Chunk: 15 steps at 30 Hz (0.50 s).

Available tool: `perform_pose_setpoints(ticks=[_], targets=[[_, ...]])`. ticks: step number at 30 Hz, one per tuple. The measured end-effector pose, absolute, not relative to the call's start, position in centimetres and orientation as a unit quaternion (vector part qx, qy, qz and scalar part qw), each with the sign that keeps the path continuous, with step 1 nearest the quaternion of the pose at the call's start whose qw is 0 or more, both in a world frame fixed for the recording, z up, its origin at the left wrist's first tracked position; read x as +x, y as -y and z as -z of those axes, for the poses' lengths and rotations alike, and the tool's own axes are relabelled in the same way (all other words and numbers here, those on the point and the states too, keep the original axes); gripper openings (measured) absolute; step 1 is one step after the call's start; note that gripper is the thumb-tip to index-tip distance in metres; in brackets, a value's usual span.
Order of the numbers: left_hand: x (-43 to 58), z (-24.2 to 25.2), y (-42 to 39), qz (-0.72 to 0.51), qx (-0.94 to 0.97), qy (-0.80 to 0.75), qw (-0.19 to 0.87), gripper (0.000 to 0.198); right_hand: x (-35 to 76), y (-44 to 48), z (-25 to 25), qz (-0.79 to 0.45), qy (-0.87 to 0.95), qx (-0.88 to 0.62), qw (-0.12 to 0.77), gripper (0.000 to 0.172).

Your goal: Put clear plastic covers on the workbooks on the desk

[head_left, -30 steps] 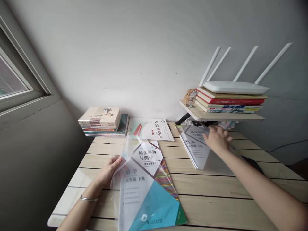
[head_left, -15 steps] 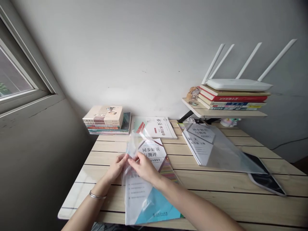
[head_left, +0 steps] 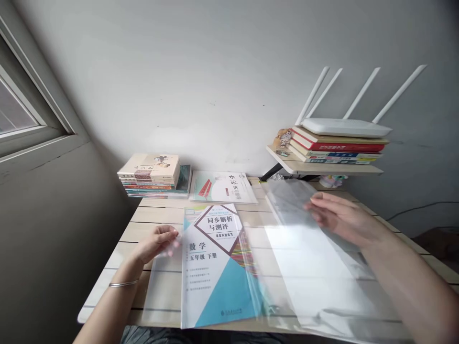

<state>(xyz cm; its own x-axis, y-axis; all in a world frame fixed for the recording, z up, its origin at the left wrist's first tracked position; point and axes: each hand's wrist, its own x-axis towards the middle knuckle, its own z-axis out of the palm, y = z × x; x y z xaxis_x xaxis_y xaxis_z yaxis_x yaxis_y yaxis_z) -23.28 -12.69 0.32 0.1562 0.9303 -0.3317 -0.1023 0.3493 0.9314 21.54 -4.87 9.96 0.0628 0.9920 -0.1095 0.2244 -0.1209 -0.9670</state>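
Note:
A blue-and-white workbook lies face up at the front middle of the desk. Clear plastic book cover spreads out from both its sides. My left hand, closed in a pinch, grips the cover's left flap just beside the workbook's left edge. Well to the right, my right hand pinches the upper edge of the cover's wide right part, holding it raised off the desk. Glare on this plastic washes out whatever lies beneath, including most of a second book behind it.
A stack of books stands at the back left, beside a flat exercise book. On the small raised shelf at the back right, a white router sits on piled books. The desk meets the wall behind.
Both hands were together over the workbook's cover and have parted. My right hand swung far right, drawing the plastic open; my left moved slightly left. The workbook's front is now uncovered.

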Motion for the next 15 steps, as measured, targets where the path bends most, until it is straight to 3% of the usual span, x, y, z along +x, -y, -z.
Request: perform_pose_setpoints(ticks=[5, 11, 15], targets=[[-23.7, -1.4, 13.2, -0.350, 0.435, -0.556, 0.616, 0.032, 25.8, 4.7, -4.2, -0.465, 0.514, -0.658, 0.294, 0.027], [-20.2, -0.8, 14.2, -0.279, 0.448, -0.609, 0.592, 0.033, 27.7, 3.2, 2.3, -0.319, 0.568, -0.706, 0.277, 0.020], [-19.2, 0.1, 14.0, -0.344, 0.465, -0.648, 0.496, 0.026, 28.7, 2.5, 3.2, -0.217, 0.618, -0.718, 0.236, 0.014]])
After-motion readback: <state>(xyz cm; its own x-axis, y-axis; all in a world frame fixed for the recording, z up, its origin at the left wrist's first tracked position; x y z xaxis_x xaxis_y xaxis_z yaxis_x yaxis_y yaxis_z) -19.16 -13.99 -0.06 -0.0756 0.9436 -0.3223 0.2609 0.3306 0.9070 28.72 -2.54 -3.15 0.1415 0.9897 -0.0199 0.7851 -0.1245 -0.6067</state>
